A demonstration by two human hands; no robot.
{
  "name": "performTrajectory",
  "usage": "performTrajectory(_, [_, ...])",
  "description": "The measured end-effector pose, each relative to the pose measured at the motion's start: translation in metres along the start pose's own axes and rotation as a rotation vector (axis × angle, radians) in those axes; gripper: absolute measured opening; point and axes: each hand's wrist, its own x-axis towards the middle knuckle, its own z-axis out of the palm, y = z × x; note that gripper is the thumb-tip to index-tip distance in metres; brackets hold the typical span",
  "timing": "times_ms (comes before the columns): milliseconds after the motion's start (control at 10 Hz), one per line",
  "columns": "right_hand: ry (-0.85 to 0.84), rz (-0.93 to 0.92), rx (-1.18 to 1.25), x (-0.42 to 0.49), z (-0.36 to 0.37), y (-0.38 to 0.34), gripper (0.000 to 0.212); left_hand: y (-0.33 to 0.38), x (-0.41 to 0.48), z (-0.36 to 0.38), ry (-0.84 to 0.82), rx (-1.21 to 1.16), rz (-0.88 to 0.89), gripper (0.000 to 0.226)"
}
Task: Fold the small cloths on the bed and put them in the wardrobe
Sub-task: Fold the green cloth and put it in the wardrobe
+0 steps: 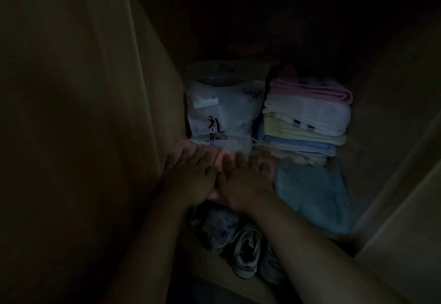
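Observation:
Inside the dark wardrobe, my left hand (191, 172) and my right hand (241, 182) lie side by side, palms down, pressing on a folded pink cloth (266, 169) on the shelf. Most of that cloth is hidden under my hands; only pink edges show around the fingers. To its right lies a folded blue cloth (310, 194). Behind that stands a stack of folded cloths (307, 122), pink on top, then white, yellow and blue.
A clear plastic bag (222, 113) with dark lettering stands behind my hands. Patterned socks (245, 253) lie in front, near the shelf's front edge. The wardrobe's left wall (95, 113) and right wall (393, 125) close in the narrow compartment.

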Motion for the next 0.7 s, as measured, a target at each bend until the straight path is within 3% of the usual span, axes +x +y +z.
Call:
performTrajectory(100, [0.244, -0.04, -0.045, -0.017, -0.012, 0.006, 0.062, 0.002, -0.001, 0.0, 0.064, -0.031, -0.01, 0.063])
performTrajectory(200, [0.312, 0.154, -0.066, -0.038, -0.015, 0.026, 0.076, 0.005, -0.001, 0.002, 0.093, -0.099, -0.046, 0.072])
performTrajectory(300, [0.094, 0.295, -0.001, -0.05, -0.004, 0.041, 0.081, 0.008, 0.0, 0.005, 0.044, -0.1, -0.079, 0.078])
performTrajectory(500, [0.049, 0.334, -0.077, -0.048, 0.012, 0.046, 0.083, 0.009, 0.005, 0.008, 0.024, -0.091, -0.085, 0.078])
performTrajectory(600, [0.048, 0.327, -0.021, -0.052, 0.007, 0.044, 0.082, 0.01, 0.001, 0.002, 0.09, -0.183, -0.037, 0.069])
performTrajectory(700, [0.209, 0.321, 0.096, -0.057, -0.007, 0.042, 0.072, 0.002, -0.005, -0.014, 0.355, -0.501, 0.028, 0.049])
